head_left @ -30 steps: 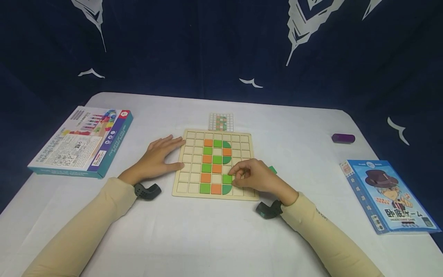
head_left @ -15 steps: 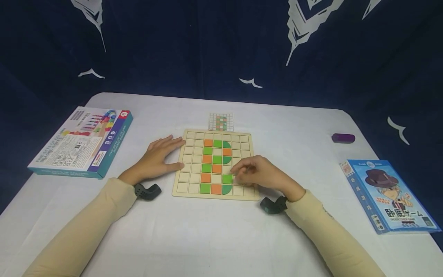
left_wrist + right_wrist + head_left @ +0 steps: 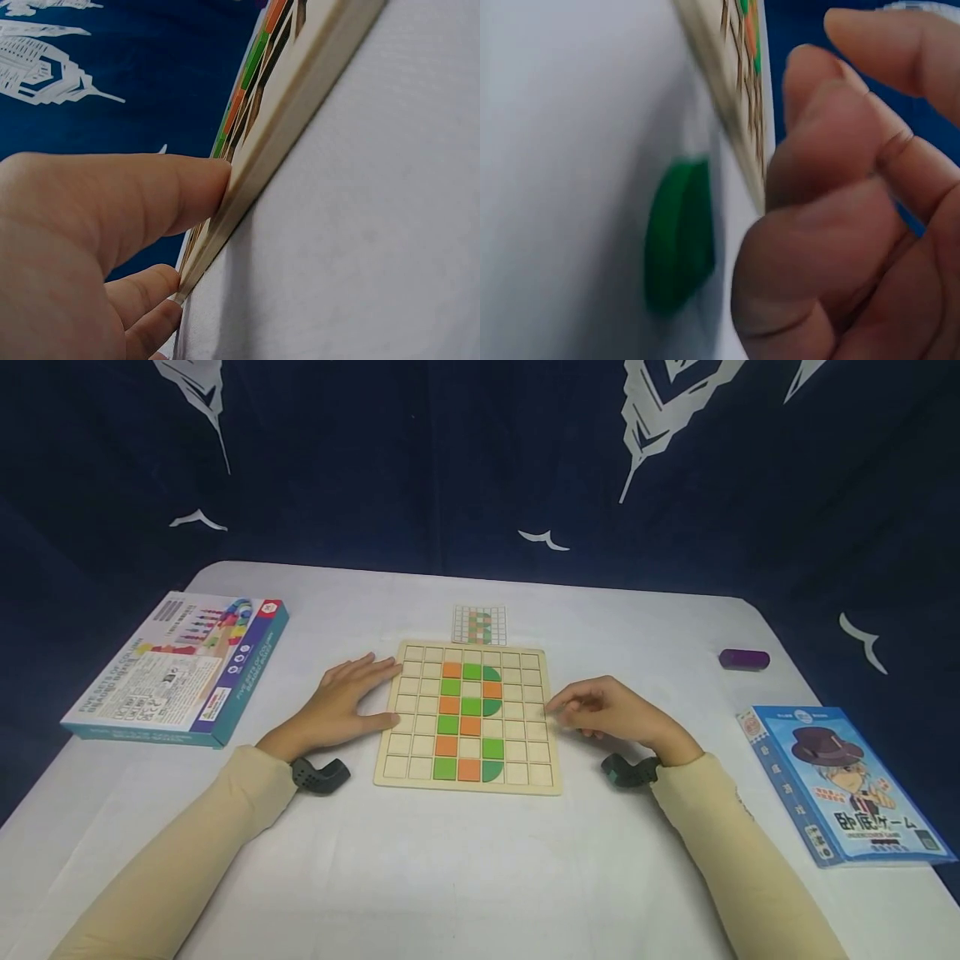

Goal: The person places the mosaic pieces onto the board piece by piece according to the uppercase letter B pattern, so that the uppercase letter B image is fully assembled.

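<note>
A wooden grid board (image 3: 522,774) holds orange squares, light green squares and rounded dark green pieces in its middle columns. My left hand (image 3: 337,706) rests at its left edge, fingers spread; in the left wrist view the thumb (image 3: 187,191) touches the board's side. Just past the right edge, my right hand (image 3: 611,714) hovers with fingers loosely bent and nothing visible in them. Beneath it a blurred green piece (image 3: 679,236) lies on the white table in the right wrist view; the head view hides this piece behind the hand.
A small pattern card (image 3: 479,625) lies behind the board. On the left is a flat toy box (image 3: 180,668); on the right, a blue game box (image 3: 847,785) and a purple cylinder (image 3: 744,660). A dark blue curtain (image 3: 375,460) hangs behind the table.
My right hand has left the light green square in the board's lower part and moved right, off the board, over the loose green piece. The left hand has stayed put.
</note>
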The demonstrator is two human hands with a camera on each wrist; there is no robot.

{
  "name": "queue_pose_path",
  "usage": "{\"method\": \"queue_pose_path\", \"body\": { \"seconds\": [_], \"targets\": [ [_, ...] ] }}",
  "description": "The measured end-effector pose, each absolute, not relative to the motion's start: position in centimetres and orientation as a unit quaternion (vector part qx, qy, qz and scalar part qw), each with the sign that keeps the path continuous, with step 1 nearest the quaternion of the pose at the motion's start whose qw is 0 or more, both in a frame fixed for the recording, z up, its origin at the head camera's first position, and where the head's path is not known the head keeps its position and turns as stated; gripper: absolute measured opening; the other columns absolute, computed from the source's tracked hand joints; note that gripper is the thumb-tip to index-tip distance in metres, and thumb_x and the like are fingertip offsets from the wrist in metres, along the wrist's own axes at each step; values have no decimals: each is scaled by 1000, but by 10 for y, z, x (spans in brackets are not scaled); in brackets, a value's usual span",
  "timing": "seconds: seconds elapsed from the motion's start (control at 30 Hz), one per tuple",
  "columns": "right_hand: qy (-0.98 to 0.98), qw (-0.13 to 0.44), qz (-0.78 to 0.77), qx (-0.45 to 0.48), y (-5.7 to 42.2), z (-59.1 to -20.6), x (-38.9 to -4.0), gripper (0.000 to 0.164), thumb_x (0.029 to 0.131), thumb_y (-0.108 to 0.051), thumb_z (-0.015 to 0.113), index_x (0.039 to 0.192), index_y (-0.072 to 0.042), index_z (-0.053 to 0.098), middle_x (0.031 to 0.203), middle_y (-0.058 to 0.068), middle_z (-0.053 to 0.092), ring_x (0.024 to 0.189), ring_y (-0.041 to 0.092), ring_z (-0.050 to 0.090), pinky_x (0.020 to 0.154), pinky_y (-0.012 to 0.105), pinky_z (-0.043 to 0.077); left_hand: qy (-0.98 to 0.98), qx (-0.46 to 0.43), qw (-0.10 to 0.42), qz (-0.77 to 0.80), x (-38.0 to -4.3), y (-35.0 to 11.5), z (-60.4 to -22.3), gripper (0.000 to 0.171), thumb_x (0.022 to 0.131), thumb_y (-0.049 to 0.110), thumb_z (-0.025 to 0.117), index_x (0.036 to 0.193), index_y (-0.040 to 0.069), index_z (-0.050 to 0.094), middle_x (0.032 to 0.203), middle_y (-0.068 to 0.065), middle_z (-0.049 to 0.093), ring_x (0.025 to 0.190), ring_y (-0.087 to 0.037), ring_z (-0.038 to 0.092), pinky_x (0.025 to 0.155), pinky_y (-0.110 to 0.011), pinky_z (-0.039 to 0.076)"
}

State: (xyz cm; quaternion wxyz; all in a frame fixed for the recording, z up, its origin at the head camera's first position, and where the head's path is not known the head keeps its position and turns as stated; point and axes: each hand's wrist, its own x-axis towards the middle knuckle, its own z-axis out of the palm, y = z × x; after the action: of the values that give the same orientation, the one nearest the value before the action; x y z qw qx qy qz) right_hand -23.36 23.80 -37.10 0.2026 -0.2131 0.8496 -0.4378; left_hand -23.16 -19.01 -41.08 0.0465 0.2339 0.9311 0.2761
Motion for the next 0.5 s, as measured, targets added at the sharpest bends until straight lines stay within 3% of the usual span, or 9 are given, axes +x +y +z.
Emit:
{"method": "queue_pose_path", "body": {
  "seconds": [0.3,0.5],
  "targets": [
    [832,215,-474,-192,267,-379,-241,26,101,-2,71,124,10,73,71,0,56,57,10,46,52,23,41,932,233,46,274,-231,-189,-410,82,98,40,73,166,7,42,175,-17,33,165,-42,15,131,-64,4],
    [827,215,-490,-173,281,-381,-244,29,99,-3,73,124,12,72,73,-3,58,57,9,44,49,22,39,932,230,50,276,-230,-189,-408,81,98,40,72,166,7,42,175,-17,32,165,-42,15,131,-64,4]
  ]
}}
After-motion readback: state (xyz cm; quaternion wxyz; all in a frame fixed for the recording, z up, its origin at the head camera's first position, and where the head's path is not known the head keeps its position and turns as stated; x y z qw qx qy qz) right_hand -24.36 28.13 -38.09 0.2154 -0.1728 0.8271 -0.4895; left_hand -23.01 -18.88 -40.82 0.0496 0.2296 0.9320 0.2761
